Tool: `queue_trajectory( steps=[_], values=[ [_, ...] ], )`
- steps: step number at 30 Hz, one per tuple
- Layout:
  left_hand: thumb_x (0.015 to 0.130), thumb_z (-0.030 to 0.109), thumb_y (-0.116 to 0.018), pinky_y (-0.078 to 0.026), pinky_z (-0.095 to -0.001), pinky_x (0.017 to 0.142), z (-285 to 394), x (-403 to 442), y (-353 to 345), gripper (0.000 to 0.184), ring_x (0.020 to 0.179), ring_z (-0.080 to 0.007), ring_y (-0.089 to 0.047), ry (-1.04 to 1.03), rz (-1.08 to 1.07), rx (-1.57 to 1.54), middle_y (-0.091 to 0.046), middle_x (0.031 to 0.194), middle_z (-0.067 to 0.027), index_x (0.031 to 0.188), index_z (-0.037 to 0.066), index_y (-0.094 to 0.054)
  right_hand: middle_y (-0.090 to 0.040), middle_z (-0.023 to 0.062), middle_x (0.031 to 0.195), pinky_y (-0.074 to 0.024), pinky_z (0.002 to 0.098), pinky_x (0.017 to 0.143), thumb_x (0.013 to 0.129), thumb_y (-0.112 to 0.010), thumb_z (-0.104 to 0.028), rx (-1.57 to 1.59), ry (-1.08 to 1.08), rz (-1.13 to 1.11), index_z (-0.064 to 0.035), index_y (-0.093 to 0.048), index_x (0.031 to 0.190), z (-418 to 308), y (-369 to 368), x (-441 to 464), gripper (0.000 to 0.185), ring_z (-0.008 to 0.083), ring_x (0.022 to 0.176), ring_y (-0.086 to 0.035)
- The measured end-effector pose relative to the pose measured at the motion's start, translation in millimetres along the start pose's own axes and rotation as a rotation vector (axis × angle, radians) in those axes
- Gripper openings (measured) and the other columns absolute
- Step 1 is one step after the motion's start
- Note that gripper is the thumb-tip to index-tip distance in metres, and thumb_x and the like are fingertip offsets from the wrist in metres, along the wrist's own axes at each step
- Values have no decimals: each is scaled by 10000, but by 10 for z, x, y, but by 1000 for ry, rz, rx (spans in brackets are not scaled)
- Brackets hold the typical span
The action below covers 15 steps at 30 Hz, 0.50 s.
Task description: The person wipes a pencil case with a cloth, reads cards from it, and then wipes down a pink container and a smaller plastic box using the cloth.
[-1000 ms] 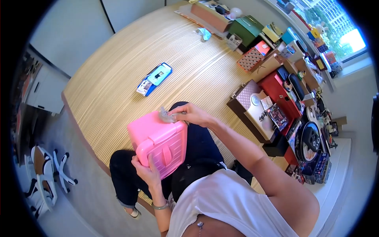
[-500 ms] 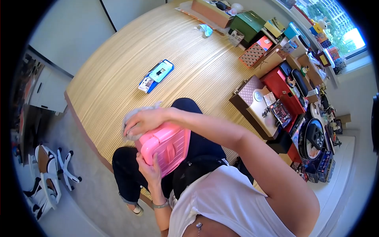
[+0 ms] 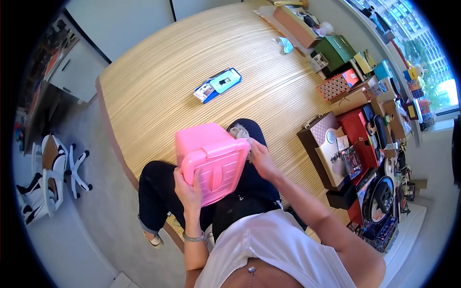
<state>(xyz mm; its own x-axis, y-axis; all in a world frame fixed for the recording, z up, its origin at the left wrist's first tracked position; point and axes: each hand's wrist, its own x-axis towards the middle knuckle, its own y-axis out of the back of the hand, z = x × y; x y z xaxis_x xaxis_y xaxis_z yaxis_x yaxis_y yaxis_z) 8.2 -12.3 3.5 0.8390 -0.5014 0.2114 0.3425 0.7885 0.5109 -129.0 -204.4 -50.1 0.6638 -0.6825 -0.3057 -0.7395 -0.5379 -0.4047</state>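
A pink plastic box (image 3: 199, 140) with a ribbed lid and a handle rests tilted on my lap. My left hand (image 3: 188, 189) grips its lower left edge, the thumb lying on the lid side. At the box's right upper corner, my right hand (image 3: 260, 157) is closed on a crumpled grey cloth (image 3: 240, 131), which touches the side of the box. Part of the cloth is hidden behind the box corner and my fingers.
A blue case with cards (image 3: 224, 82) lies on the ribbed mat (image 3: 158, 86). A light blue mask (image 3: 285, 45) is farther back. Boxes, a green case (image 3: 335, 52) and a red case (image 3: 356, 133) line the right side. An office chair (image 3: 53, 165) stands at left.
My right hand and the cloth have moved from the box's left top across to its right side. The view has shifted, and my left hand still holds the box.
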Motion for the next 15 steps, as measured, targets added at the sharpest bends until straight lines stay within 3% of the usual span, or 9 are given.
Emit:
queue_trajectory(
  steps=[2, 4, 6, 8, 10, 12, 13, 15],
  values=[
    [916, 194, -673, -477, -353, 769, 29, 34, -14, 314, 826, -277, -586, 37, -3, -4, -576, 931, -185, 1063, -21, -496, -613, -4, 1033, -469, 238, 781, 1056, -416, -234, -105, -4, 188, -8, -567, 1268, 127, -85, -161, 345, 59, 913, -539],
    [917, 200, -672, -478, -353, 767, 57, 119, -9, 315, 824, -280, -591, 66, -9, -3, -584, 924, -185, 1063, -21, -500, -633, 23, 964, -459, 233, 767, 1021, -482, -166, -241, 96, 321, 4, -606, 1171, 119, -189, -213, 258, 71, 875, -551],
    [921, 200, -668, -481, -355, 759, 97, 248, -13, 308, 815, -280, -601, 102, -4, -46, -597, 904, -187, 1054, -24, -504, -642, 57, 984, -469, 256, 792, 1011, -501, -167, -294, 323, 475, 21, -602, 1145, 57, -262, -73, 252, 100, 899, -566],
    [924, 204, -664, -483, -360, 758, 137, 389, -26, 316, 819, -282, -613, 60, -3, -28, -611, 906, -192, 1075, -28, -511, -638, 95, 1053, -474, 286, 833, 991, -548, -173, -334, 462, 490, 36, -568, 1167, -153, -443, 135, 274, 141, 963, -583],
    [964, 233, -606, -483, -356, 750, 120, 497, -55, 291, 822, -272, -614, 138, -173, 65, -610, 914, -193, 1081, -18, -518, -595, 148, 1113, -443, 343, 921, 951, -590, -135, -498, 555, 315, 21, -548, 1211, -252, -692, 312, 306, 239, 1083, -559],
    [986, 252, -560, -480, -371, 770, 52, 591, -62, 291, 872, -306, -622, 143, -209, -25, -613, 954, -214, 1106, -9, -517, -546, 197, 1174, -380, 401, 999, 905, -626, -129, -1006, 803, 229, 14, -538, 1245, -120, -903, 432, 380, 330, 1162, -496],
    [1007, 272, -515, -477, -386, 789, 7, 654, -87, 299, 921, -340, -630, 142, -244, -131, -615, 994, -234, 1130, -1, -517, -489, 223, 1211, -333, 445, 1016, 853, -619, -39, -833, 768, 251, -9, -545, 1226, 3, -1062, 407, 382, 397, 1180, -434],
    [1028, 279, -460, -470, -376, 808, -182, 741, -195, 303, 931, -328, -625, 40, -179, -180, -619, 996, -221, 1133, 0, -517, -485, 219, 1212, -345, 451, 993, 842, -603, -8, -779, 800, 225, -19, -542, 1232, 196, -1151, 363, 395, 392, 1159, -442]
  ],
)
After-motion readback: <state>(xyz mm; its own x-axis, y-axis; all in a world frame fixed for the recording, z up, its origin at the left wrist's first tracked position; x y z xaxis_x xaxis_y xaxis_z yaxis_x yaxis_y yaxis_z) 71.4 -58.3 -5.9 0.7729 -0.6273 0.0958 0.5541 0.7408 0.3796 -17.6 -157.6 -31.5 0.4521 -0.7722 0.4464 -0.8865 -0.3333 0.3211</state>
